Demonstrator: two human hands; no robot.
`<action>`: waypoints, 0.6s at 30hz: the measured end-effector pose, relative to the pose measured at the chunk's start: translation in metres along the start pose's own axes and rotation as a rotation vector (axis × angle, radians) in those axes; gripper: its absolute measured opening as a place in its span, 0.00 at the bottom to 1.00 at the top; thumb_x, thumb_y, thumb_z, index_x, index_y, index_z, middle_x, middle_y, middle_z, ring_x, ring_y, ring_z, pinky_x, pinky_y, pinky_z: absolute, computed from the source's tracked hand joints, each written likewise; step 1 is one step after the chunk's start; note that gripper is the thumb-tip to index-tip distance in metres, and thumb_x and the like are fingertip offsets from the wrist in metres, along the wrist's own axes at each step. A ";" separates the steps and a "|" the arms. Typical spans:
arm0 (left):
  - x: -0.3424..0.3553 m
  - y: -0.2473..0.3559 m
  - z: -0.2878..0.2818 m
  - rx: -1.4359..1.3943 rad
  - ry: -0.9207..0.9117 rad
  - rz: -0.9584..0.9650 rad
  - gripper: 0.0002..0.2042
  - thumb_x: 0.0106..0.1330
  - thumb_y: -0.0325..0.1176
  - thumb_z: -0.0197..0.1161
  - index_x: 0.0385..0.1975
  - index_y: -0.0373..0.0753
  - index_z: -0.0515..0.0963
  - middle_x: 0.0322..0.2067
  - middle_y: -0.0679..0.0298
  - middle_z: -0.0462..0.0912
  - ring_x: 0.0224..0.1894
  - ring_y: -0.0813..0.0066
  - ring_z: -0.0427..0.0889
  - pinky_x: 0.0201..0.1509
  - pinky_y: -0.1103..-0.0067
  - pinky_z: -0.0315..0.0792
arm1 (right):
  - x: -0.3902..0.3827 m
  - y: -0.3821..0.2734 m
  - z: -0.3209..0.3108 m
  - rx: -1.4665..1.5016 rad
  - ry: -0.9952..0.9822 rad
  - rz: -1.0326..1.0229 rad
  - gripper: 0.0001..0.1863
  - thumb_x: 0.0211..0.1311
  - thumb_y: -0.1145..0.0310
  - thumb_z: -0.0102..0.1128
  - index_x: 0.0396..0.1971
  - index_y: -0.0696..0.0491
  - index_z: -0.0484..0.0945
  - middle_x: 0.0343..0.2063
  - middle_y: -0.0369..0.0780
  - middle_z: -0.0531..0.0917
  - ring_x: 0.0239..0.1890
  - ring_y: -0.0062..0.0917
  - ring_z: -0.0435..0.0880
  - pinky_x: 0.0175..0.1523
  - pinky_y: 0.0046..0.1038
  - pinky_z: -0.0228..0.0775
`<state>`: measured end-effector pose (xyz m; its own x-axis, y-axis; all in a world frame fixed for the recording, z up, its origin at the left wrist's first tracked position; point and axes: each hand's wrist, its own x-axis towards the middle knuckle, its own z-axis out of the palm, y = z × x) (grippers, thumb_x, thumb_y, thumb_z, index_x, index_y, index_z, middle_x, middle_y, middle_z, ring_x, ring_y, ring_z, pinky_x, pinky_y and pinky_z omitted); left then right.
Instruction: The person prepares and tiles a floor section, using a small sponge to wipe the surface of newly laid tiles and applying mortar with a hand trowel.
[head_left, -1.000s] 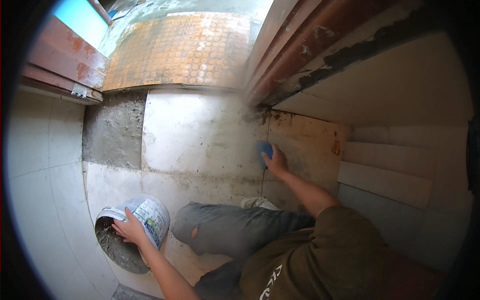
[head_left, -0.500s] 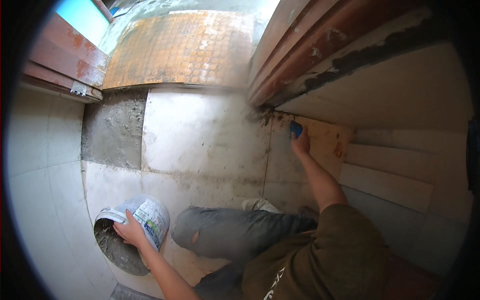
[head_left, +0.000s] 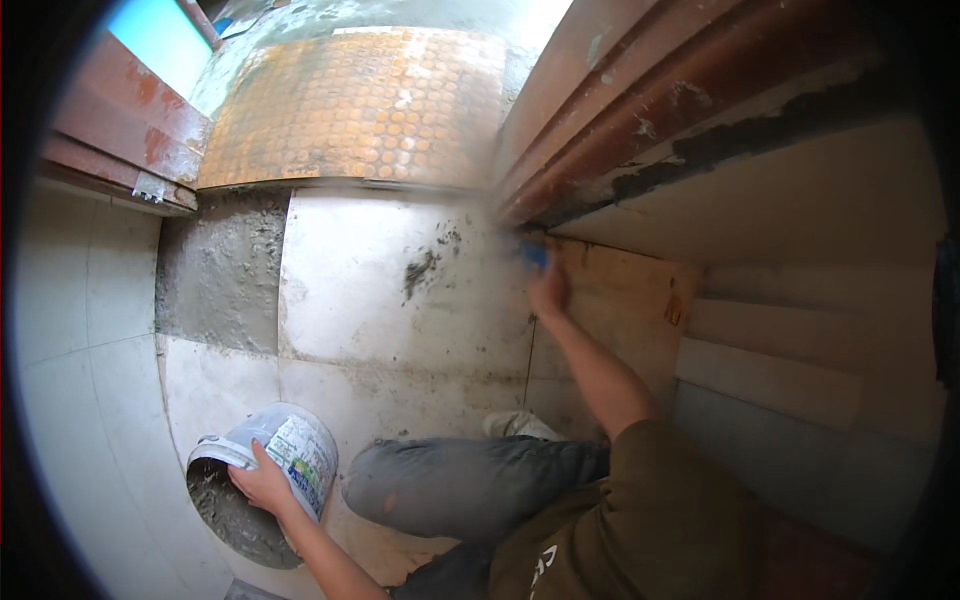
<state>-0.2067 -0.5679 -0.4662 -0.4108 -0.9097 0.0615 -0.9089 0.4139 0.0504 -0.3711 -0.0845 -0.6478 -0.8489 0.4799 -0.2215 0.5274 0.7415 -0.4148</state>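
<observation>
My left hand grips the rim of a white plastic bucket, thumb up on the outer wall. The bucket lies tilted with its mouth toward the left wall, and wet grey mortar coats the inside. At the foot of the reddish door frame, my right hand is closed around a small blue thing. Motion blurs it, so its kind is unclear. Dark crumbs of mortar are scattered on the large white floor tile left of that hand.
An orange sheet with a round-dot pattern covers the floor past the doorway. Rough grey mortar fills a square beside the white tile. Long pale strips lie at the right. My bent knee is between my arms.
My right hand has moved left along the base of the door frame with the blue thing. Dark crumbs now lie on the white tile. My left hand stays on the bucket.
</observation>
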 end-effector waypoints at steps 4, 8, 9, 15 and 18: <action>-0.006 0.014 0.005 -0.047 -0.045 0.032 0.30 0.56 0.53 0.61 0.50 0.33 0.70 0.50 0.50 0.73 0.53 0.51 0.72 0.54 0.61 0.65 | 0.052 0.049 -0.018 0.063 0.234 0.269 0.21 0.63 0.57 0.50 0.49 0.57 0.69 0.45 0.45 0.78 0.48 0.38 0.76 0.50 0.34 0.68; -0.008 0.016 0.017 -0.041 -0.038 0.057 0.31 0.56 0.53 0.61 0.51 0.32 0.70 0.48 0.49 0.74 0.52 0.50 0.72 0.53 0.61 0.65 | 0.014 -0.048 0.092 0.065 0.174 -0.065 0.16 0.65 0.62 0.45 0.47 0.56 0.71 0.42 0.46 0.79 0.45 0.37 0.77 0.50 0.36 0.69; -0.004 0.006 0.009 -0.018 -0.045 0.042 0.32 0.55 0.53 0.61 0.51 0.31 0.70 0.48 0.49 0.75 0.51 0.50 0.73 0.53 0.62 0.66 | -0.015 -0.096 0.086 0.160 0.019 -0.129 0.16 0.65 0.63 0.44 0.47 0.56 0.71 0.41 0.46 0.79 0.44 0.37 0.78 0.50 0.37 0.69; 0.001 0.007 -0.006 -0.077 -0.028 0.006 0.30 0.56 0.52 0.62 0.50 0.32 0.72 0.47 0.47 0.75 0.50 0.49 0.73 0.53 0.63 0.67 | 0.002 -0.058 -0.024 0.138 0.042 0.098 0.15 0.64 0.66 0.48 0.47 0.56 0.72 0.43 0.46 0.79 0.45 0.37 0.79 0.53 0.37 0.66; -0.008 0.019 0.002 -0.131 -0.072 0.054 0.30 0.56 0.51 0.63 0.50 0.31 0.72 0.47 0.46 0.76 0.50 0.49 0.74 0.52 0.64 0.67 | 0.060 -0.019 -0.005 0.101 0.142 0.441 0.15 0.63 0.65 0.50 0.46 0.56 0.72 0.44 0.47 0.79 0.47 0.37 0.78 0.53 0.37 0.66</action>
<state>-0.2212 -0.5528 -0.4678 -0.4668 -0.8844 -0.0038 -0.8704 0.4586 0.1792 -0.4315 -0.0676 -0.6487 -0.5280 0.8032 -0.2759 0.8244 0.4066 -0.3939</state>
